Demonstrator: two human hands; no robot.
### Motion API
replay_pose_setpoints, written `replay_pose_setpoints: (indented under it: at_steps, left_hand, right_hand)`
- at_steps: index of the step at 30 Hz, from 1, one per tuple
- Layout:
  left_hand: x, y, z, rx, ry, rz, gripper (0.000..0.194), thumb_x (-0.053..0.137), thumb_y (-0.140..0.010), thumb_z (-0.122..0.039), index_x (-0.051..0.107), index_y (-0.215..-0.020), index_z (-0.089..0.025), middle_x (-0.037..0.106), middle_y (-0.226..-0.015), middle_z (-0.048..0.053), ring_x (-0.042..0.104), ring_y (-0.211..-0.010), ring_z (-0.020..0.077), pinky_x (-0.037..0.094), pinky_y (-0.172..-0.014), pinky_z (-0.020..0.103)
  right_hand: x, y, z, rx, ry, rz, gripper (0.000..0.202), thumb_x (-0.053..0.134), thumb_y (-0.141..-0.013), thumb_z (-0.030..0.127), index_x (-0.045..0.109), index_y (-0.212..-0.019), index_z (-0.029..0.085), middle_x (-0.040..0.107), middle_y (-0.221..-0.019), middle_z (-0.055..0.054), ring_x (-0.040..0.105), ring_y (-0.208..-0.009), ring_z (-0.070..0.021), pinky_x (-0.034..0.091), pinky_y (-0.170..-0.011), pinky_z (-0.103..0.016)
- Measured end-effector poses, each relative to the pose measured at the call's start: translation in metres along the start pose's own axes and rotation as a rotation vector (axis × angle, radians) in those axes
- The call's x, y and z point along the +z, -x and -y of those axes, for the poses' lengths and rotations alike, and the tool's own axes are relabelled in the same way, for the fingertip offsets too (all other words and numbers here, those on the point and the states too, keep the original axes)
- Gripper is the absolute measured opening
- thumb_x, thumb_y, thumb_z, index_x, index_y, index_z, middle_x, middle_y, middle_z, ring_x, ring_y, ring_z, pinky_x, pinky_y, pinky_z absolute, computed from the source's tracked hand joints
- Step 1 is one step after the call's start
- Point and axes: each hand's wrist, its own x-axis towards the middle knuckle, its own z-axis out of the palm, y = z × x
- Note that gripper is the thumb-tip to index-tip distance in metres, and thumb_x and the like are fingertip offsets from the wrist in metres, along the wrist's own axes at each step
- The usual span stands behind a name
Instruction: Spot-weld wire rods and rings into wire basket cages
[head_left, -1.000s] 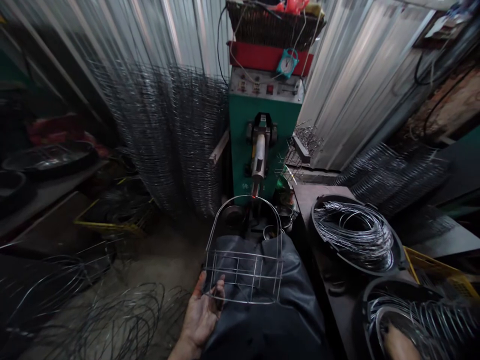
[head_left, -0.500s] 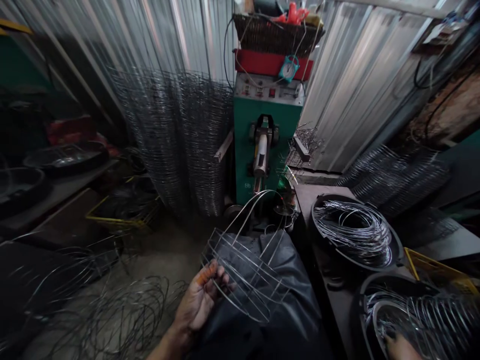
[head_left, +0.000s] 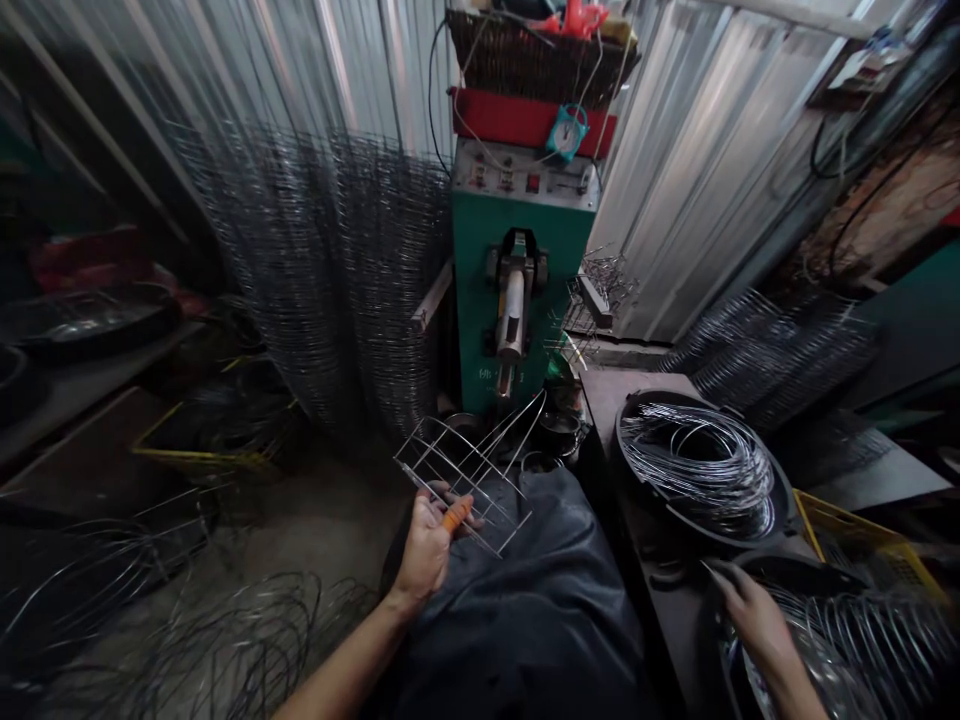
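Wire frame tilted partly over dark lap cover; left hand clamped on its near edge, presumably for steadiness; right hand apart, above lower basin, likely placed there for reach; cannot tell if it holds anything; pale characters on green machine too small to read.

Metal-wire workshop, I record remotely: green machine with switch panel, ahead between left hand and right hand; stacked wire frames beyond the left; black tub of bent wires on tabletop, beyond the right; corrugated wall behind.
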Motion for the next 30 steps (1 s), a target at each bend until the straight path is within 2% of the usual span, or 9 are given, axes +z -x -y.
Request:
replay_pose_setpoints:
  at_steps: [1, 3, 6, 8, 11, 14, 17, 23, 30]
  left_hand:
    - [0.0, -0.001, 0.002, -0.008, 0.005, -0.001, 0.048, 0.072, -0.063, -0.026, 0.037, -0.095, -0.022, 0.054, -0.072, -0.007, 0.056, -0.058, 0.0085, 0.052, -0.058, 0.028]
    - [-0.002, -0.001, 0.005, -0.017, 0.024, 0.0, 0.047, 0.072, -0.063, -0.026, 0.037, -0.095, -0.022, 0.053, -0.072, -0.008, 0.055, -0.058, 0.0081, 0.052, -0.06, 0.029]
    - [-0.008, 0.0, 0.01, -0.012, 0.047, -0.014, 0.048, 0.072, -0.063, -0.026, 0.037, -0.096, -0.022, 0.053, -0.071, -0.008, 0.056, -0.057, 0.0081, 0.053, -0.062, 0.031]
    - [-0.012, 0.0, 0.012, 0.0, 0.048, -0.026, 0.048, 0.072, -0.063, -0.025, 0.037, -0.097, -0.022, 0.052, -0.071, -0.008, 0.056, -0.057, 0.0084, 0.053, -0.064, 0.033]
    - [-0.018, -0.003, 0.013, 0.018, 0.05, -0.027, 0.047, 0.072, -0.064, -0.024, 0.038, -0.097, -0.022, 0.052, -0.072, -0.008, 0.056, -0.059, 0.0085, 0.053, -0.064, 0.032]
    - [-0.02, -0.008, 0.012, 0.013, 0.062, -0.04, 0.046, 0.071, -0.065, -0.025, 0.038, -0.098, -0.022, 0.053, -0.072, -0.007, 0.055, -0.06, 0.0081, 0.052, -0.065, 0.031]
    - [-0.019, -0.013, 0.011, 0.002, 0.071, -0.048, 0.047, 0.072, -0.064, -0.024, 0.039, -0.098, -0.021, 0.052, -0.071, -0.007, 0.054, -0.059, 0.008, 0.052, -0.065, 0.03]
    - [-0.013, -0.019, 0.01, -0.027, 0.089, -0.06, 0.049, 0.073, -0.062, -0.025, 0.04, -0.098, -0.021, 0.052, -0.07, -0.007, 0.053, -0.059, 0.0085, 0.052, -0.063, 0.03]
    - [-0.01, -0.023, 0.012, -0.066, 0.076, -0.084, 0.048, 0.073, -0.062, -0.025, 0.04, -0.097, -0.021, 0.049, -0.07, -0.008, 0.052, -0.057, 0.0079, 0.053, -0.064, 0.032]
  right_hand:
    - [0.008, -0.012, 0.03, -0.041, -0.158, 0.077, 0.037, 0.046, -0.065, 0.052, 0.067, -0.081, 0.025, 0.069, -0.088, -0.009, 0.063, -0.087, -0.0269, 0.049, -0.074, -0.034]
    - [0.027, -0.033, 0.097, -0.057, -0.377, 0.207, 0.04, 0.049, -0.067, 0.053, 0.064, -0.083, 0.02, 0.067, -0.073, -0.007, 0.062, -0.07, -0.0234, 0.049, -0.064, -0.032]
    - [0.061, -0.055, 0.19, -0.098, -0.609, 0.359, 0.035, 0.054, -0.067, 0.053, 0.059, -0.07, 0.018, 0.057, -0.056, -0.001, 0.053, -0.051, -0.0155, 0.043, -0.05, -0.026]
    - [0.082, -0.062, 0.235, -0.162, -0.691, 0.452, 0.036, 0.055, -0.068, 0.055, 0.054, -0.063, 0.019, 0.051, -0.049, 0.002, 0.047, -0.044, -0.0123, 0.038, -0.044, -0.024]
    - [0.105, -0.068, 0.276, -0.262, -0.748, 0.536, 0.039, 0.054, -0.07, 0.056, 0.051, -0.06, 0.019, 0.049, -0.044, 0.003, 0.043, -0.04, -0.0106, 0.033, -0.042, -0.022]
    - [0.118, -0.072, 0.295, -0.29, -0.791, 0.571, 0.041, 0.053, -0.072, 0.058, 0.05, -0.062, 0.019, 0.048, -0.043, 0.004, 0.039, -0.037, -0.0093, 0.029, -0.039, -0.021]
    - [0.125, -0.074, 0.303, -0.286, -0.842, 0.56, 0.043, 0.053, -0.073, 0.06, 0.049, -0.061, 0.019, 0.046, -0.042, 0.005, 0.035, -0.036, -0.008, 0.026, -0.037, -0.021]
    - [0.135, -0.078, 0.311, -0.248, -0.969, 0.447, 0.044, 0.055, -0.072, 0.059, 0.046, -0.057, 0.019, 0.043, -0.044, 0.005, 0.035, -0.04, -0.0076, 0.025, -0.039, -0.021]
    - [0.151, -0.075, 0.312, -0.179, -1.05, 0.382, 0.044, 0.056, -0.073, 0.058, 0.044, -0.057, 0.019, 0.041, -0.046, 0.005, 0.034, -0.042, -0.0078, 0.025, -0.04, -0.021]
